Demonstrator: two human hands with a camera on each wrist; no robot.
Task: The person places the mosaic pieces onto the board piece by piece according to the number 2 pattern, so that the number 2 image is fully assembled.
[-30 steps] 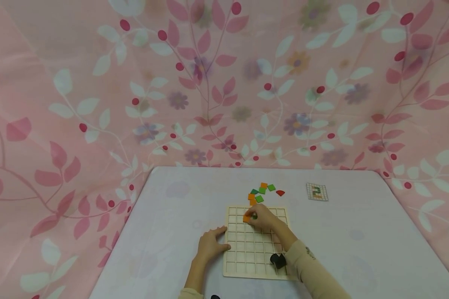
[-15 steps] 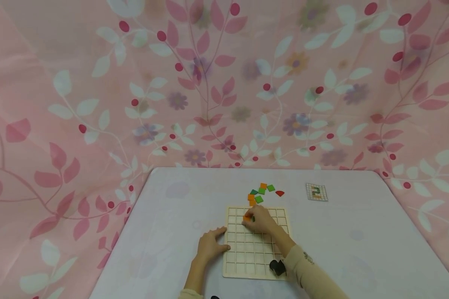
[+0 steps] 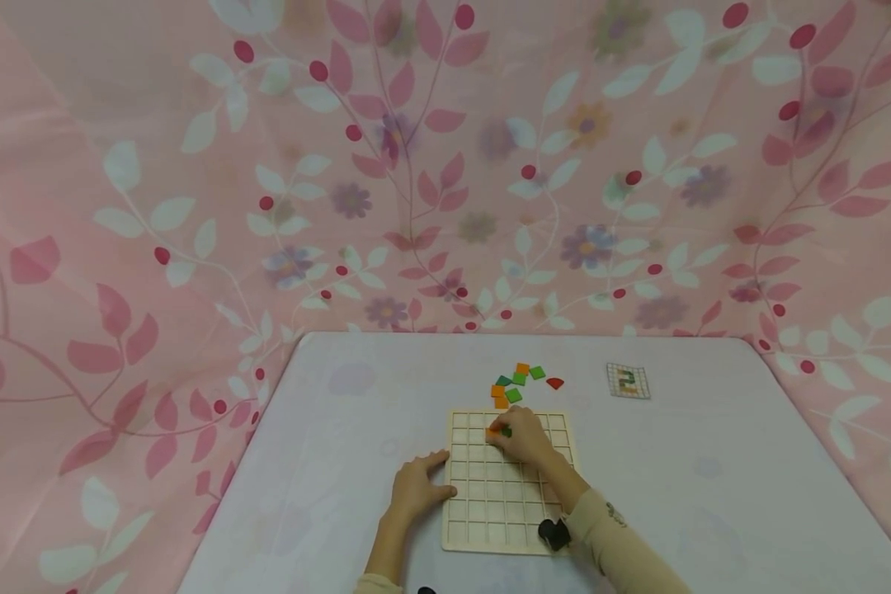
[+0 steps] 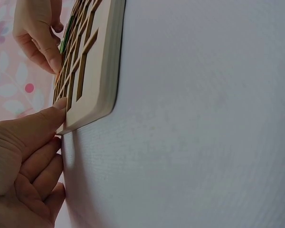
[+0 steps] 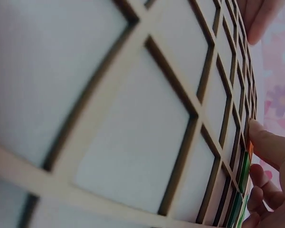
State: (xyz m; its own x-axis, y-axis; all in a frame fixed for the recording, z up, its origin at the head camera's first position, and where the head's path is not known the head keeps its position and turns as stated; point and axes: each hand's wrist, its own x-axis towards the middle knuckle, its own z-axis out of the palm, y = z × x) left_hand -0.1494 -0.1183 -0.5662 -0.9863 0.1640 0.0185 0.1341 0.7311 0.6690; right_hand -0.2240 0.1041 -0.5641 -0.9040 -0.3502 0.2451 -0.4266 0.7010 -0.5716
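Note:
A pale wooden grid board lies on the table. My left hand rests at its left side; in the left wrist view the thumb touches the board's edge while the other fingers bend loosely below it. Over the upper rows, my right hand pinches an orange square tile at a grid cell. A green tile shows right beside it, partly covered by the fingers. In the right wrist view the thumb is on the orange tile, next to a green tile set in the grid.
Beyond the board lie loose orange tiles, green tiles and a red fan-shaped tile. A gridded card with a figure 2 pattern lies farther right. A black device is at the right wrist, over the board.
My right hand has shifted slightly at the same spot, the orange tile moving a little under its fingertips. The left hand keeps its place on the board's edge.

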